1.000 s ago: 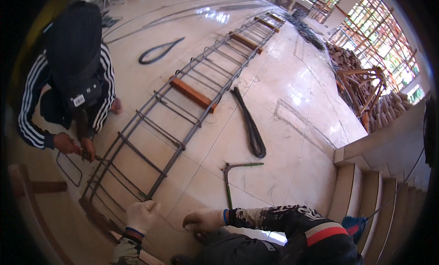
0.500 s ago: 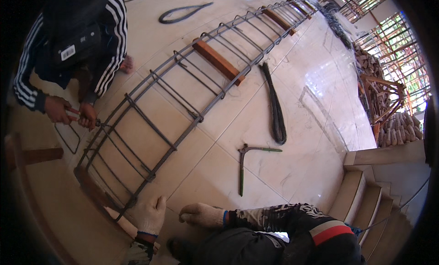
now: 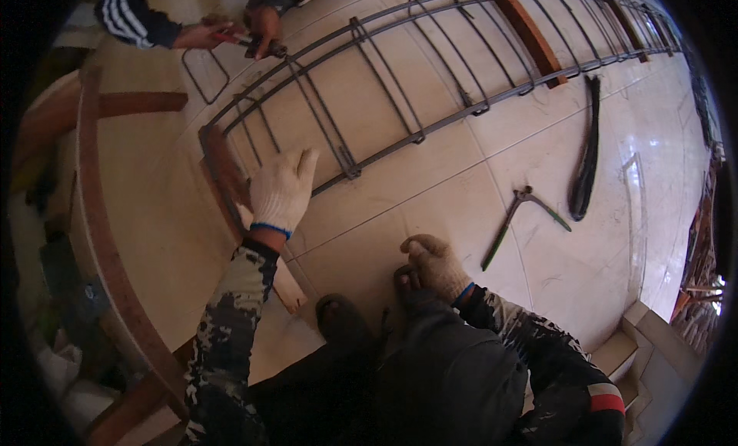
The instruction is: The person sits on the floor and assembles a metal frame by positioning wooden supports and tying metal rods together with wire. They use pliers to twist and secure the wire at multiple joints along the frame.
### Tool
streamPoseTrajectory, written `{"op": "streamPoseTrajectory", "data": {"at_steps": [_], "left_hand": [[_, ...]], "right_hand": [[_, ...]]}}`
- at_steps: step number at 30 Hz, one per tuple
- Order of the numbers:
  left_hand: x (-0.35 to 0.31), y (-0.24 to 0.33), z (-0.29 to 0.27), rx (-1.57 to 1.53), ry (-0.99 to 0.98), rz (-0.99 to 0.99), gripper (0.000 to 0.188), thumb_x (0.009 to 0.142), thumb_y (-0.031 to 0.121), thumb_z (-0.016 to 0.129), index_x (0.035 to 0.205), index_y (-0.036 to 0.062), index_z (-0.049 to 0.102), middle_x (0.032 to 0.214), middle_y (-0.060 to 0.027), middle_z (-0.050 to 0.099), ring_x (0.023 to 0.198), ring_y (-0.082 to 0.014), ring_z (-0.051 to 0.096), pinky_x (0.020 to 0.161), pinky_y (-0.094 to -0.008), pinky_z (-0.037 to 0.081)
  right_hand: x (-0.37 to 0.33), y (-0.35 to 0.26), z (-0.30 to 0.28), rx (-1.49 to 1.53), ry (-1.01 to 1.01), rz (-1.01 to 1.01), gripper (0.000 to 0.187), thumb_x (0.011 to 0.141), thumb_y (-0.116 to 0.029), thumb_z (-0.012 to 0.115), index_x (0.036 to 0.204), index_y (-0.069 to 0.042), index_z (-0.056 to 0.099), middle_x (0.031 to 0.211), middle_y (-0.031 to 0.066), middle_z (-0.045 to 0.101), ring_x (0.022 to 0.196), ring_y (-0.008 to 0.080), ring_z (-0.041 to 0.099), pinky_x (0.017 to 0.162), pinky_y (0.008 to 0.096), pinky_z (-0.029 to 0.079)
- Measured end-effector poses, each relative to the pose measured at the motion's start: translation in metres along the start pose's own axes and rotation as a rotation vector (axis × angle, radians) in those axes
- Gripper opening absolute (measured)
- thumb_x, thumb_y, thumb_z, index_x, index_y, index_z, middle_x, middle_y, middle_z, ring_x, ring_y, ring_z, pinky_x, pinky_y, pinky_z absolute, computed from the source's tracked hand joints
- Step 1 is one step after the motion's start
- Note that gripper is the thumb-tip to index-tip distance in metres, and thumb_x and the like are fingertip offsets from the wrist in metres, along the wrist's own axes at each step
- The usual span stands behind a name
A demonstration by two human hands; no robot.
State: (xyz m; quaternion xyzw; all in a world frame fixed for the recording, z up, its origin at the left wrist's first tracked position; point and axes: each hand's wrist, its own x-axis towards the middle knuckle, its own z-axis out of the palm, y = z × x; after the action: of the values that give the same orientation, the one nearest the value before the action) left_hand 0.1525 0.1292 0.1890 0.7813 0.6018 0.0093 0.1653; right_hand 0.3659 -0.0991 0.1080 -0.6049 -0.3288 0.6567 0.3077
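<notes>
The left hand [image 3: 281, 191], gloved with fingers spread and holding nothing, has come up and forward since a second ago; it now hovers at the near end of the rebar cage [image 3: 400, 100], over the wooden block [image 3: 231, 186] that props that end off the floor. Half a second back it sat lower, clear of the steel, so the reach looks aimed at the cage end. The right hand [image 3: 435, 263], also gloved, is loosely curled and empty, resting by the knee and shoe [image 3: 344, 321] much as before.

The cage runs away up and to the right across the tiled floor [image 3: 477, 192], its stirrups spaced along the long bars, a second wooden block [image 3: 529, 32] under it farther on. At its far left corner another person's hands [image 3: 231, 32] work a tool at a stirrup. A bent metal hook tool [image 3: 516, 219] lies on the tiles to the right of the right hand, a dark strap [image 3: 586, 158] beyond it. Nothing lies between the left hand and the bars.
</notes>
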Motion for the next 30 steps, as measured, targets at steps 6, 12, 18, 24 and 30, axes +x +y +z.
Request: {"op": "streamPoseTrajectory", "data": {"at_steps": [6, 12, 18, 24, 30], "left_hand": [[0.017, -0.011, 0.034, -0.2, -0.169, -0.139, 0.046, 0.106, 0.043, 0.05, 0.121, 0.0035, 0.069, 0.111, -0.0286, 0.07, 0.104, -0.0434, 0.069, 0.09, -0.0496, 0.053], [0.025, -0.025, 0.048, -0.542, -0.44, -0.341, 0.047, 0.106, 0.038, 0.053, 0.132, 0.0024, 0.068, 0.116, -0.0098, 0.073, 0.105, -0.0202, 0.067, 0.094, -0.0346, 0.052], [0.022, -0.016, 0.06, -0.947, -0.423, -0.242, 0.046, 0.104, 0.037, 0.063, 0.129, -0.0004, 0.07, 0.117, -0.0056, 0.074, 0.105, -0.0177, 0.067, 0.096, -0.0333, 0.051], [0.013, 0.001, 0.048, -0.772, -0.145, -0.337, 0.039, 0.1, 0.038, 0.068, 0.107, -0.0005, 0.077, 0.09, -0.0072, 0.076, 0.083, -0.0211, 0.07, 0.08, -0.0366, 0.054], [0.007, 0.006, 0.07, -0.896, 0.138, -0.277, 0.037, 0.103, 0.034, 0.069, 0.111, -0.0006, 0.076, 0.098, -0.0034, 0.077, 0.09, -0.0151, 0.068, 0.085, -0.0319, 0.053]], "right_hand": [[0.031, 0.005, 0.026, 0.336, -0.159, 0.128, 0.026, 0.109, -0.026, 0.056, 0.119, -0.005, 0.067, 0.092, 0.0044, 0.064, 0.077, 0.0176, 0.061, 0.068, 0.0332, 0.052], [0.09, -0.012, 0.059, 0.824, -0.268, 0.203, 0.027, 0.111, -0.03, 0.056, 0.125, -0.009, 0.065, 0.087, -0.0023, 0.06, 0.067, 0.01, 0.05, 0.058, 0.0273, 0.04], [0.109, -0.038, 0.051, 0.348, -0.057, 0.071, 0.025, 0.109, -0.025, 0.06, 0.117, -0.004, 0.07, 0.09, -0.0023, 0.063, 0.073, 0.0077, 0.051, 0.063, 0.0248, 0.042], [0.112, -0.045, 0.049, 0.215, -0.015, -0.032, 0.026, 0.107, -0.026, 0.062, 0.114, -0.003, 0.072, 0.089, 0.0061, 0.068, 0.078, 0.0125, 0.059, 0.07, 0.029, 0.05], [0.11, -0.044, 0.047, -0.088, 0.214, -0.281, 0.03, 0.103, -0.028, 0.064, 0.116, -0.003, 0.073, 0.102, 0.0209, 0.075, 0.097, 0.0358, 0.073, 0.086, 0.042, 0.056]]}}
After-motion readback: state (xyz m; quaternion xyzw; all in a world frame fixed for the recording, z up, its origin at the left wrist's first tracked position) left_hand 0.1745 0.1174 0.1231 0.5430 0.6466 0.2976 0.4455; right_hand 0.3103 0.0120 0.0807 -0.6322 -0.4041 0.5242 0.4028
